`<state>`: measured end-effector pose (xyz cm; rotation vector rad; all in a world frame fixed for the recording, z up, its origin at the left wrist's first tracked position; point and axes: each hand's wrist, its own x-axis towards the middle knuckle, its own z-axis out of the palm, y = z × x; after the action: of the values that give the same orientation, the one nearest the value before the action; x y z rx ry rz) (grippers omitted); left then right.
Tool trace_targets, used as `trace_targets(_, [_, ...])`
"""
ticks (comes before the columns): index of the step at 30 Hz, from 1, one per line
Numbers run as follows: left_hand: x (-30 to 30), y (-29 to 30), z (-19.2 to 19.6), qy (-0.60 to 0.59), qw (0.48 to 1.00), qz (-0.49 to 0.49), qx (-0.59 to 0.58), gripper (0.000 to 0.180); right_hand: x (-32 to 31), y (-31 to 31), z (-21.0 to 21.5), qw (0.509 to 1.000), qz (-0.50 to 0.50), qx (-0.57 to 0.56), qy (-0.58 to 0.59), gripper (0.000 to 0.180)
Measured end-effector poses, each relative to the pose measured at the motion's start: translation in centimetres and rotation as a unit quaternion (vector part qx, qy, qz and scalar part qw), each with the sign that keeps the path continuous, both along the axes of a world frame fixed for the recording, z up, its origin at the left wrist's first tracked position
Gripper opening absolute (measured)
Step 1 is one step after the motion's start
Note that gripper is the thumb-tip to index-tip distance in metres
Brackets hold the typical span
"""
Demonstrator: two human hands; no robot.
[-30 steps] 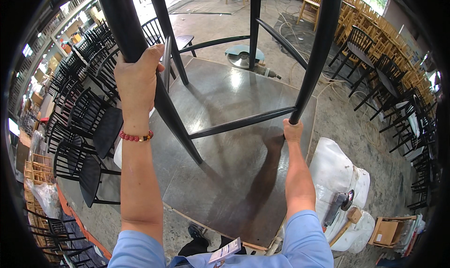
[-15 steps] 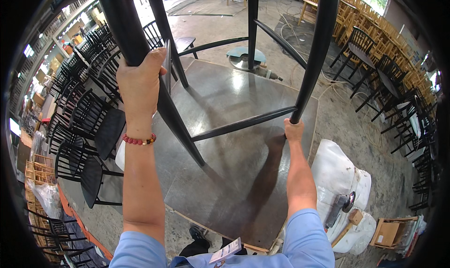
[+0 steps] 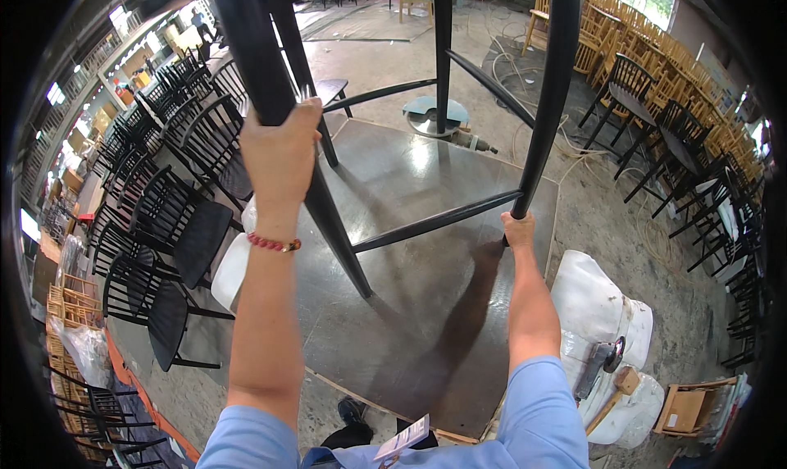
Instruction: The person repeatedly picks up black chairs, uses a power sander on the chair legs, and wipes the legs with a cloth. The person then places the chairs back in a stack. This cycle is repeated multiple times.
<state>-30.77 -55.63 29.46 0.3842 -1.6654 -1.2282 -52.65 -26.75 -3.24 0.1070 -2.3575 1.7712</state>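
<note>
A tall black wooden stool (image 3: pixel 438 221) stands on a dark, smooth board in front of me, joined by rungs between its legs; its top runs out of the picture. My left hand (image 3: pixel 279 161) is closed around the thick upper part of the near left leg (image 3: pixel 338 227), fingers partly hidden behind it. Lower down, my right hand (image 3: pixel 517 228) is closed around the near right leg (image 3: pixel 545 133), close to its foot. The dark board (image 3: pixel 393 330) lies under the legs and shines in the light.
A cut-off saw (image 3: pixel 438 118) sits past the board's far edge. Right of the board, white wrapped padding (image 3: pixel 586 297) carries an angle grinder (image 3: pixel 596 366) and a mallet (image 3: pixel 616 395). Black chairs (image 3: pixel 193 223) line the left; stacked light wooden chairs (image 3: pixel 627 30) and cables (image 3: pixel 574 153) are at right.
My left hand and the upper left leg have shifted right and slightly down. The right hand keeps its grip with hardly any movement. The whole view has moved a little.
</note>
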Motion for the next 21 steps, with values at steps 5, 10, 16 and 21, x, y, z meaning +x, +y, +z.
trace_targets(5, [4.0, -3.2, -0.3, -0.054, 0.998, 0.009, 0.020, 0.023, 7.4, 0.0, 2.2, 0.996, 0.066, -0.002, -0.064, 0.012])
trace_targets(10, [10.9, -10.1, -0.8, -0.020, 0.994, -0.105, 0.031, 0.028, 22.6, -1.0, 0.3, 0.995, 0.024, -0.006, -0.101, 0.011])
trace_targets(16, [15.2, -13.4, -1.2, -0.035, 0.971, -0.237, -0.003, 0.027, 36.7, -2.7, 0.6, 0.990, -0.073, -0.049, -0.108, 0.018])
trace_targets(21, [17.1, -15.9, 1.6, 0.028, 0.968, -0.208, -0.136, 0.062, 45.6, -1.2, -0.7, 0.982, -0.133, 0.048, -0.126, 0.049])
